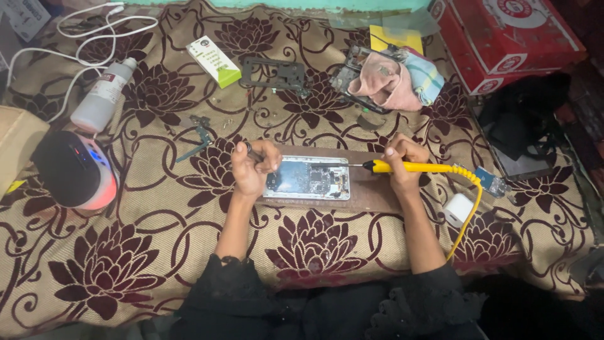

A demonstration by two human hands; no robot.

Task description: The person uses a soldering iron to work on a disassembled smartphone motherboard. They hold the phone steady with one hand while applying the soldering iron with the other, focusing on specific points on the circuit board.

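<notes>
An opened phone (309,179) lies face down on a brown board (371,192), its circuit board showing. My left hand (251,167) rests at the phone's left end and pinches thin metal tweezers (251,151) over it. My right hand (402,162) grips a yellow soldering iron (415,167), held level, with its dark tip reaching left over the phone's upper right edge. A coiled yellow cord (469,208) runs from the iron down to the right.
On the flowered cloth lie a white bottle (104,94), white cables (94,31), a green-and-white box (214,61), a dark phone frame (274,73), a pink rag (384,82), red boxes (509,38), a black-and-white round device (75,170) and a white adapter (458,209).
</notes>
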